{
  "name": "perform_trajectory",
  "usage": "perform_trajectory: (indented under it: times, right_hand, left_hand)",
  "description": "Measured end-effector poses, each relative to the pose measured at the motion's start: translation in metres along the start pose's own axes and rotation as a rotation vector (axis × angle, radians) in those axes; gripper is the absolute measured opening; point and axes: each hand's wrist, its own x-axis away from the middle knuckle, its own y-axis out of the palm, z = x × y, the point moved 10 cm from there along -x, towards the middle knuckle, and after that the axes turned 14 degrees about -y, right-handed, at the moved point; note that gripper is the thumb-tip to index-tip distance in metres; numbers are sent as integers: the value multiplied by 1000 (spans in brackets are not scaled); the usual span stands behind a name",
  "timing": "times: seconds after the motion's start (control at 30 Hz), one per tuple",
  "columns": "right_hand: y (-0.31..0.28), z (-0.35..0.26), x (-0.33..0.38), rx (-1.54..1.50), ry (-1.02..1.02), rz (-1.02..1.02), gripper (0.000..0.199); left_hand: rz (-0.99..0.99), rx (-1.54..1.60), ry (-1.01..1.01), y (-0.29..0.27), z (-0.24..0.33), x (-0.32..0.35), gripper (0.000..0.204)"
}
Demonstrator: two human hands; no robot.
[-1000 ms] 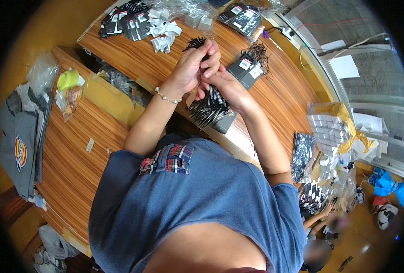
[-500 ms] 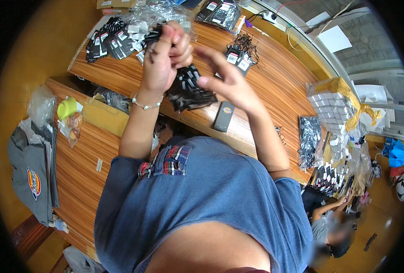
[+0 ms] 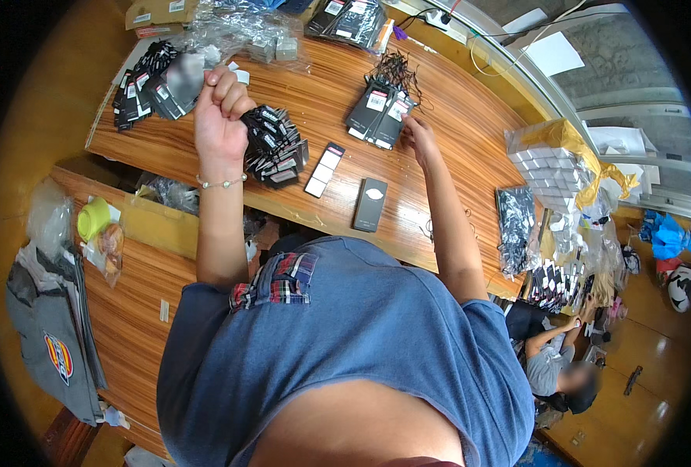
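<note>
My left hand (image 3: pixel 222 113) is raised over the left part of the table, its fingers curled closed; what they hold, if anything, is hidden. Right beside it lies a thick bundle of black hang tags (image 3: pixel 275 148) with small white labels, fanned out. My right hand (image 3: pixel 418 140) pinches the right edge of a smaller stack of black hang tags (image 3: pixel 373 113), whose dark strings (image 3: pixel 396 70) spread out behind. Between the hands, nearer to me, lie a single tag with white stickers (image 3: pixel 326 169) and a plain-sided black tag with a white emblem (image 3: pixel 370 204).
More black tags (image 3: pixel 135 97) lie at the far left by clear plastic bags (image 3: pixel 244 31). Packed tags (image 3: pixel 349 19) sit at the back edge. On the right stand a wrapped block of white boxes (image 3: pixel 552 167) and a black packet (image 3: pixel 514 226). Another person (image 3: pixel 552 366) works at lower right.
My left hand has moved left and down from the tag bundle's top. My right hand has gone right to the stringed stack. The single stickered tag now shows on the table.
</note>
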Motion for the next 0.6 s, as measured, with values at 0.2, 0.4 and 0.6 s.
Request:
perform_trajectory:
  times: [0.2, 0.4, 0.6]
  right_hand:
    - [-3, 10, -14, -52, 150, 80, 40]
    - [2, 16, -22, -20, 175, 70, 32]
    - [-5, 31, -31, -17, 265, 56, 35]
  left_hand:
    - [3, -11, -63, -12, -4, -11, 24]
    - [56, 7, -89, -30, -7, -15, 24]
    - [68, 49, -124, -40, -14, -19, 24]
